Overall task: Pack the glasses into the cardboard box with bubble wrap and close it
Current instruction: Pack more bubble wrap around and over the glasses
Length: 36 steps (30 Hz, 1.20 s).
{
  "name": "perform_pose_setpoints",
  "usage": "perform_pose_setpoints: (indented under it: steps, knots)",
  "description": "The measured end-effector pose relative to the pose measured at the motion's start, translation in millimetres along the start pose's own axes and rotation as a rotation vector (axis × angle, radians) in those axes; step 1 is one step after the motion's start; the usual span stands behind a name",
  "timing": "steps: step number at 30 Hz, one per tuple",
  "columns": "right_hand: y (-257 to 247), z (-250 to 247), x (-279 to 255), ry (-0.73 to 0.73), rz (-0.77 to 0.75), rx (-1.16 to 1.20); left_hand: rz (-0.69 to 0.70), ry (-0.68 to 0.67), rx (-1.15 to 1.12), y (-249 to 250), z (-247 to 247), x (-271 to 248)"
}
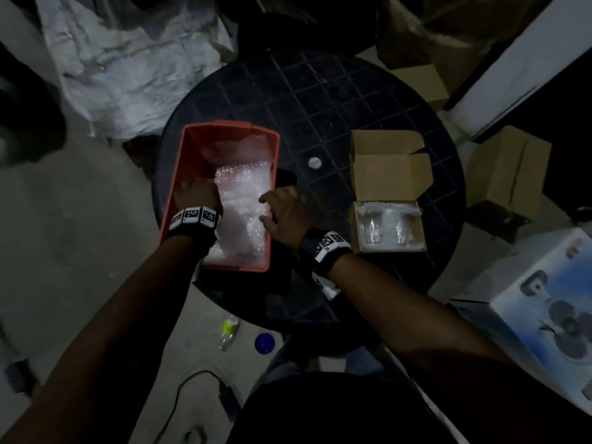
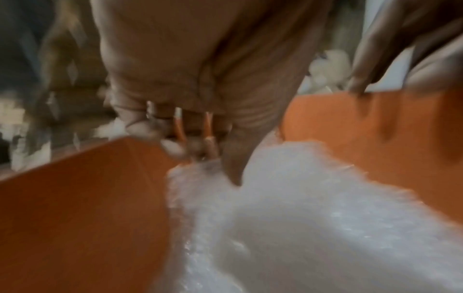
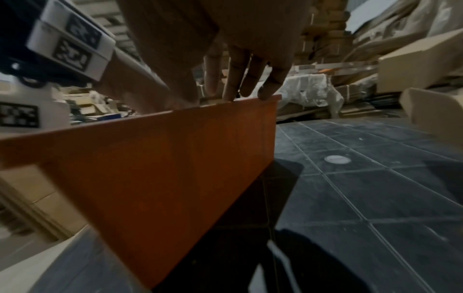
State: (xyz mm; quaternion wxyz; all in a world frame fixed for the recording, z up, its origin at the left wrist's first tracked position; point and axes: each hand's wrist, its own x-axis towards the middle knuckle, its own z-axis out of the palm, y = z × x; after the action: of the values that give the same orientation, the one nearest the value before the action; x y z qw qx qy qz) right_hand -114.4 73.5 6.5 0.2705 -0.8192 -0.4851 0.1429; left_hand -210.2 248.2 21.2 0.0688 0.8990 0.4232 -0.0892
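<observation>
An orange bin (image 1: 230, 126) stands on the left of a dark round table (image 1: 320, 100) and holds a heap of bubble wrap (image 1: 243, 200). My left hand (image 1: 195, 195) reaches into the bin at its left side. In the blurred left wrist view, this left hand (image 2: 208, 158) has curled fingers and a thumb closing on the bubble wrap (image 2: 300, 208). My right hand (image 1: 275, 203) rests straight fingers on the bin's right rim, and in the right wrist view the right hand (image 3: 240, 95) touches the top of the bin wall (image 3: 162, 158). An open cardboard box (image 1: 384, 174) on the right holds wrapped glasses (image 1: 373, 232).
White plastic sacks (image 1: 128, 75) pile up behind the table. Brown cartons (image 1: 506, 168) and a printed box (image 1: 551, 312) crowd the right side. A bottle (image 1: 229, 331) and a blue lid (image 1: 264, 342) lie on the floor near me. A black object (image 1: 285, 179) sits beside the bin.
</observation>
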Motion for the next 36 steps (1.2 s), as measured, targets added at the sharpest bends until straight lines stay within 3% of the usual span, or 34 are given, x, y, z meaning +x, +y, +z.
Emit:
perform_pose_setpoints:
  steps: [3, 6, 10, 13, 16, 19, 21, 23, 27, 31, 34, 36]
  knots:
    - [1, -5, -2, 0.015, 0.018, 0.030, 0.058, 0.049, -0.109, 4, -18, 0]
    - [-1, -21, 3, 0.054, 0.095, 0.119, 0.277, 0.056, -0.338, 8, -36, -14]
    - [-2, -56, 8, 0.056, 0.293, 0.584, 0.449, -0.043, -0.852, 19, -63, -38]
    - [3, -88, 5, 0.085, 0.251, 0.733, 0.424, -0.125, -1.114, 30, -74, -43]
    - [7, -122, -4, 0.104, 0.228, 0.856, 0.310, -0.227, -1.358, 42, -86, -43]
    - [24, -152, -19, 0.073, 0.319, 1.015, 0.270, -0.449, -1.385, 57, -95, -45]
    - [38, -166, -28, 0.055, 0.343, 1.073, 0.280, -0.520, -1.358, 72, -99, -51]
    - [49, -178, -38, 0.072, 0.349, 1.112, 0.294, -0.542, -1.406, 93, -102, -59]
    - [63, -186, -60, 0.070, 0.333, 1.117, 0.189, -0.610, -1.627, 140, -120, -75]
    - [70, -191, -76, 0.124, 0.406, 1.131, 0.117, -0.441, -1.543, 171, -113, -71]
    - [76, -198, -87, 0.187, 0.485, 1.248, 0.074, -0.510, -1.555, 191, -104, -75]
    - [79, -204, -95, 0.163, 0.520, 1.313, 0.134, -0.544, -1.572, 206, -101, -86]
